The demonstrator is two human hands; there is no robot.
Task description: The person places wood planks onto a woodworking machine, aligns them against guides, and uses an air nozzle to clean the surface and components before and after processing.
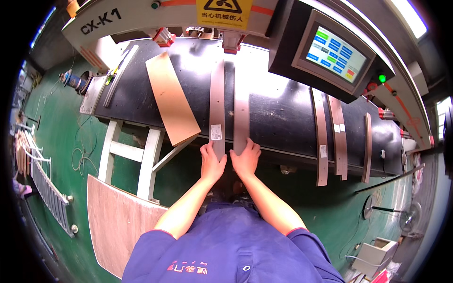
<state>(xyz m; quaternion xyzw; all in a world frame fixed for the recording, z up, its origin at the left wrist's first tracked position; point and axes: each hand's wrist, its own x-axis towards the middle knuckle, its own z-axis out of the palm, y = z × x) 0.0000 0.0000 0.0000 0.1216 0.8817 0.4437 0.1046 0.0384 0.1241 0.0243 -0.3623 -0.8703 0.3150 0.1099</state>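
Two long brown wooden strips lie side by side on the black machine table (273, 113), their near ends jutting past its front edge. My left hand (213, 162) is closed round the near end of the left strip (217, 96), which bears a white label (216, 132). Closed on the near end of the right strip (241, 108) is my right hand (246, 158); that strip looks slightly blurred. A narrow gap separates the two strips. Left of them a wider tan board (172, 101) rests at a slant, its near end overhanging the edge.
Several brown strips (321, 137) lie farther right, overhanging the front edge. Above the table run a machine beam with red clamps (232, 42) and a touchscreen panel (336, 54). A white frame (127, 151) and a large wood-grain panel (122, 221) stand lower left.
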